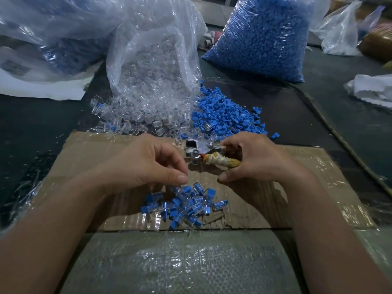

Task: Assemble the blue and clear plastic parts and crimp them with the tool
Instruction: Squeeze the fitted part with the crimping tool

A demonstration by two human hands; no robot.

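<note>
R hand gripping crimp tool handle, L hand curled beside tool head, grip unclear, assembled pcs near thumbs

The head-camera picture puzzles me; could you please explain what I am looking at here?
There is no machine here: one camera worn on a person's head looks down at their two bare hands. The right hand has its grip around the cloth-wrapped handles of a metal crimping tool at the far edge of a sheet of cardboard. The left hand hovers with fingers curled toward the thumb; whether it pinches anything cannot be seen. Below it lies a small heap of joined blue-and-clear pieces. Beyond the cardboard, loose clear parts spill from an open bag, with loose blue parts beside them and a full bag of blue parts behind.
</note>
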